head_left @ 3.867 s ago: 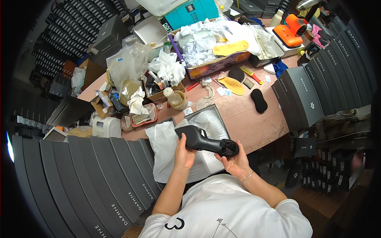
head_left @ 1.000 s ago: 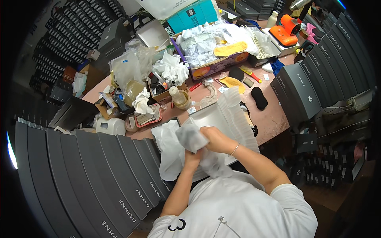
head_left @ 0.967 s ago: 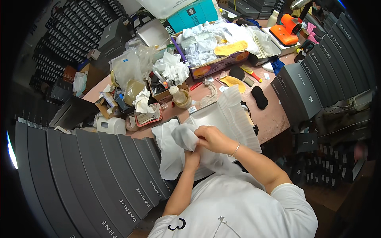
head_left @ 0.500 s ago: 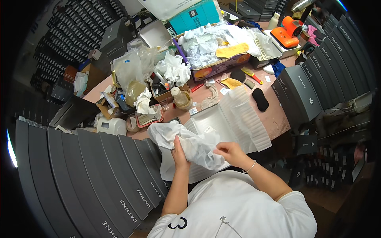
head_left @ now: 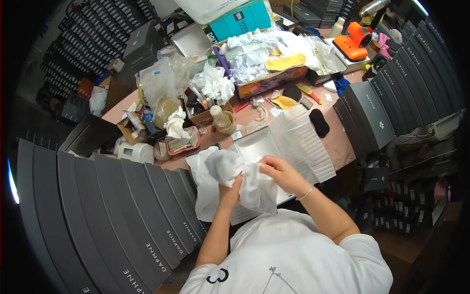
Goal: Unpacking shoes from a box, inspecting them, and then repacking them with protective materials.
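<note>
A rounded bundle in thin white tissue paper (head_left: 223,166) is held up over an open white shoe box (head_left: 252,143). What lies inside the paper is hidden. My left hand (head_left: 230,192) grips the bundle from below, its thumb pressed against the paper. At the bundle's right side my right hand (head_left: 283,172) pinches an edge of the same paper between thumb and fingers. A loose part of the sheet hangs down between the hands. Pleated white wrapping (head_left: 301,142) drapes over the box's right side.
Tall stacks of dark grey shoe boxes stand at left (head_left: 122,210) and right (head_left: 406,83). Behind the open box are a glue bottle (head_left: 220,117), a pink tray (head_left: 186,143), a carton of crumpled paper (head_left: 254,54), a black insole-shaped pad (head_left: 319,122) and a brush (head_left: 313,94).
The bundle has been turned more upright, and its rounded end now points up. My right hand has moved up and slightly left, still pinching the paper.
</note>
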